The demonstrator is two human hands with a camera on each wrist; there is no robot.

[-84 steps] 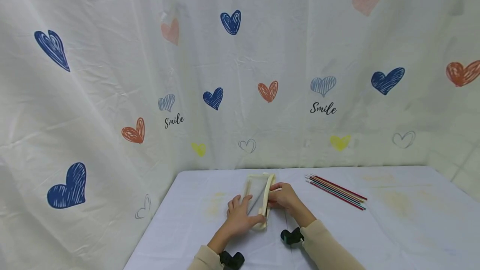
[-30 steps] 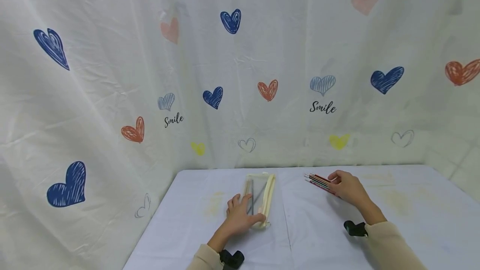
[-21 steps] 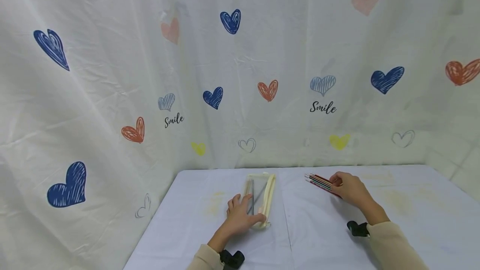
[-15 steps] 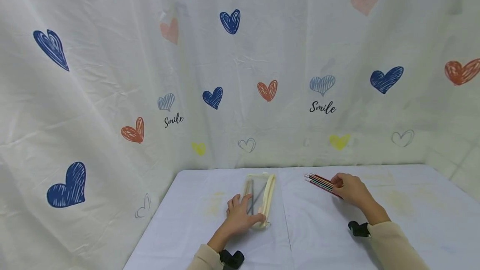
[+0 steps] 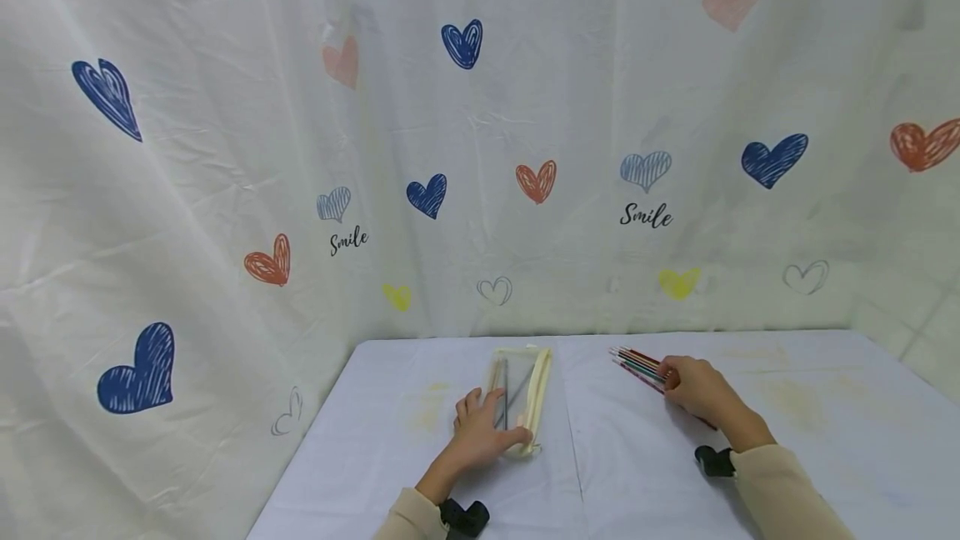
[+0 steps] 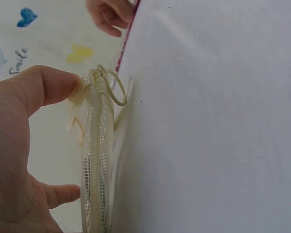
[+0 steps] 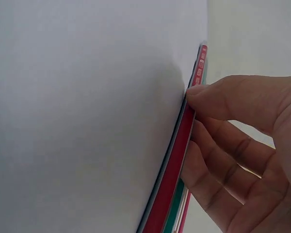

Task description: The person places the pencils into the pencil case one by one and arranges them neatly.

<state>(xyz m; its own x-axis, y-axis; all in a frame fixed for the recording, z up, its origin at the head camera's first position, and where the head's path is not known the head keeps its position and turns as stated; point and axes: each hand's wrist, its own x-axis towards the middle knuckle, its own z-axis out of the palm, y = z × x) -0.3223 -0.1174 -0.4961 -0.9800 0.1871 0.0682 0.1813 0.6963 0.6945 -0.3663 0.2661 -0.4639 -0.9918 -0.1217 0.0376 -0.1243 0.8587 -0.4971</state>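
Note:
A cream mesh pencil case [image 5: 537,398] lies on the white-covered table, with slim grey pencils [image 5: 505,390] showing through it. My left hand [image 5: 478,432] rests across its near left part, fingers spread. In the left wrist view, the thumb touches one end of the case near a cord loop [image 6: 117,92]. Farther right, my right hand [image 5: 701,390] pinches a bundle of pencils [image 5: 637,362] between thumb and fingers. Up close, a red pencil [image 7: 177,160] lies under the thumb with a green one beside it. The hand hides part of the bundle, so its exact grip on each is unclear.
Behind the table hangs a white curtain [image 5: 570,107] printed with hearts. The white tablecloth [image 5: 622,473] extends around both hands. Dark wrist-worn cameras [image 5: 463,517] sit below the hands.
My right hand has gone from the case's right side to the pencils. In the last half second the bundle has spread slightly, a red pencil lying lower. My left hand stays put.

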